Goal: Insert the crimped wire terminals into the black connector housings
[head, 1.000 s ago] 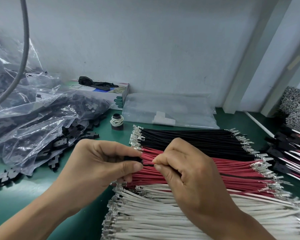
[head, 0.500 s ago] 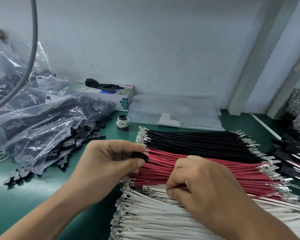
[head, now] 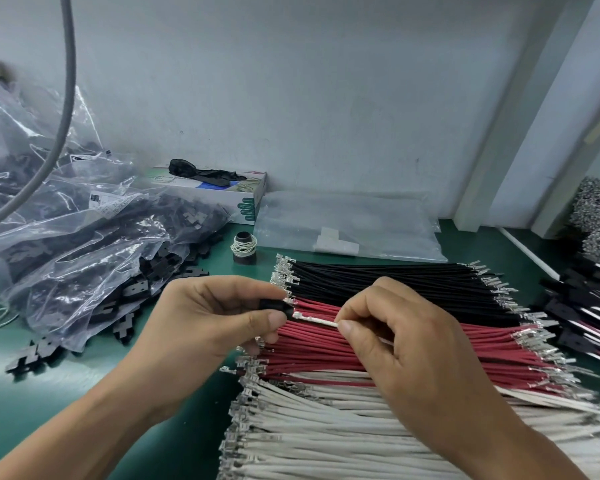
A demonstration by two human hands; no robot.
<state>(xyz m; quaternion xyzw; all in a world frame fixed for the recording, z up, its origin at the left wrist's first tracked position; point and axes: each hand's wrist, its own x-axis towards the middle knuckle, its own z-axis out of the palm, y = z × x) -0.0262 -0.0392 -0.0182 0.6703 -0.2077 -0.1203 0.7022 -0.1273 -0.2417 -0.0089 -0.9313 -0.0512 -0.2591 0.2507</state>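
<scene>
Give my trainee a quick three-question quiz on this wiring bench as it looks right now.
1. Which colour of wire does the right hand pinch?
A. black
B. white
C. red
2. True or false: the left hand holds a black housing.
3. Fill in: on the bench, the red wires lie between the black wires and the ____ wires.

Key: 1 B, the white wire; 2 true; 3 white, the white wires.
</scene>
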